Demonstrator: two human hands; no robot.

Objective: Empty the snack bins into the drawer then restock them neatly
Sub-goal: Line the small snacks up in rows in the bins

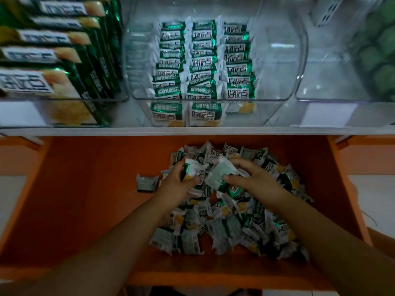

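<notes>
Orange drawer (85,199) holds a heap of green-and-white snack packets (235,227); over it our left hand (177,182) grips a few, our right hand (252,178) pinches one, below the part-filled clear plastic bin (288,60).

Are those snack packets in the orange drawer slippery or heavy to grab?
Probably light: the left hand and right hand hold packets with fingertips. Likely slippery, as they look glossy. The loose pile would probably slump if pushed.

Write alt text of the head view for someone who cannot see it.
The left hand and right hand each hold a snack packet over a loose pile in an orange drawer. Above, a clear bin holds three neat rows of packets.
</notes>
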